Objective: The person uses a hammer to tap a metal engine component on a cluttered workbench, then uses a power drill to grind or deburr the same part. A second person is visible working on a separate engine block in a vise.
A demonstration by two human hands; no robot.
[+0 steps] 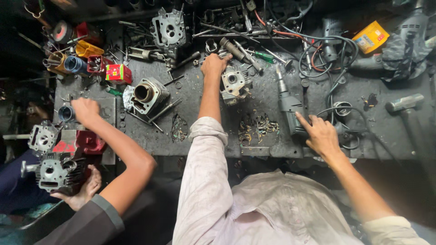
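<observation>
My left hand (215,64) reaches far over the dark workbench (272,145). Its fingers are curled around the end of a dark metal tool (231,48), just above a small grey engine part (236,85). My right hand (320,134) lies near the bench's front edge with fingers apart, index finger touching the handle of a grey heat-gun-like tool (288,103). A finned engine cylinder (147,94) lies left of my left arm.
Another person's hand (85,110) rests on the bench at the left; their other hand (86,187) holds a finned engine block (56,171). Cables (327,50), screwdrivers, a hammer (404,103), a yellow box (371,37) and small red boxes (118,73) crowd the bench.
</observation>
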